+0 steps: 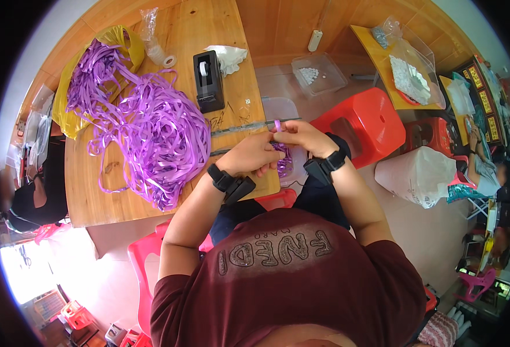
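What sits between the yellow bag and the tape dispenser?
The head view shows clear packaging, a white tape roll and loose purple ribbon.

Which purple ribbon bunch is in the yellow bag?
The upper left bunch, inside the yellow bag; the big pile is on the table, the small bunch near the left hand.

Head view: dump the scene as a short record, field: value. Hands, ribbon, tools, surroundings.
left hand: left hand beside the right, grip unclear
right hand: right hand at a small purple ribbon end, grip too small to tell
ribbon: tangled purple pile on wooden table, trailing from yellow bag
tool: black tape dispenser, right of pile
below hands: clear tray with purple pieces
seat: red stool, right of hands
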The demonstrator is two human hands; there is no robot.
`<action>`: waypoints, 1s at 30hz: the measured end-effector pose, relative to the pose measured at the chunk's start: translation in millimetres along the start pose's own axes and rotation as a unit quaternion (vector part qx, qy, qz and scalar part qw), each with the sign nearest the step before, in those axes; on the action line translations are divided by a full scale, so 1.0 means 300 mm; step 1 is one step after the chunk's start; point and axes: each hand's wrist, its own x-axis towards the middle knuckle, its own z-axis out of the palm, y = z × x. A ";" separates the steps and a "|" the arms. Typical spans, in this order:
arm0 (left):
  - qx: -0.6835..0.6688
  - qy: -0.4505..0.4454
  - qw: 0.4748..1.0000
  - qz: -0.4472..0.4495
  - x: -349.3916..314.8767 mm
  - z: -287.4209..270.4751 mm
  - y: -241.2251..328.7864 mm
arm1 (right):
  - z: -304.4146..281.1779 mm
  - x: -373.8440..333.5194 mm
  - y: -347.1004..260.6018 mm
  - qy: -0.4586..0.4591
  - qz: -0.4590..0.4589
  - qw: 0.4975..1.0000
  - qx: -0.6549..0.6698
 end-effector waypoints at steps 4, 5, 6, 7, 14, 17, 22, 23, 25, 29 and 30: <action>0.011 0.006 1.000 -0.011 0.013 -0.006 -0.020 | 0.047 -0.009 -0.020 0.109 -0.025 0.966 -0.234; 0.012 0.006 1.000 -0.011 0.011 -0.003 -0.019 | 0.049 -0.011 -0.024 0.123 -0.024 0.966 -0.227; 0.006 0.014 1.000 -0.008 0.006 0.003 -0.016 | 0.040 -0.008 -0.016 0.123 -0.025 0.966 -0.228; 0.001 0.020 1.000 -0.004 0.002 0.004 -0.013 | 0.020 0.002 0.001 0.107 0.000 0.988 -0.115; 0.001 0.008 1.000 0.003 -0.003 0.005 -0.003 | -0.049 0.067 0.138 -0.080 0.055 0.951 0.294; 0.001 0.005 1.000 0.006 0.005 0.002 -0.014 | -0.012 0.070 0.170 -0.109 0.007 0.924 0.365; -0.024 -0.003 1.000 -0.001 -0.002 -0.004 -0.002 | -0.008 0.098 0.190 -0.168 -0.049 0.894 0.412; -0.024 0.000 1.000 -0.001 -0.007 -0.009 -0.010 | -0.003 0.097 0.188 -0.153 -0.056 0.899 0.407; -0.082 0.005 0.996 0.016 -0.015 -0.020 -0.028 | -0.009 0.111 0.210 -0.142 -0.063 0.902 0.402; -0.038 0.084 0.994 0.058 -0.101 -0.025 -0.004 | -0.132 0.103 0.299 -0.098 -0.133 0.862 0.479; -0.002 0.081 0.994 0.078 -0.134 -0.035 -0.015 | -0.141 0.073 0.290 -0.053 -0.124 0.876 0.463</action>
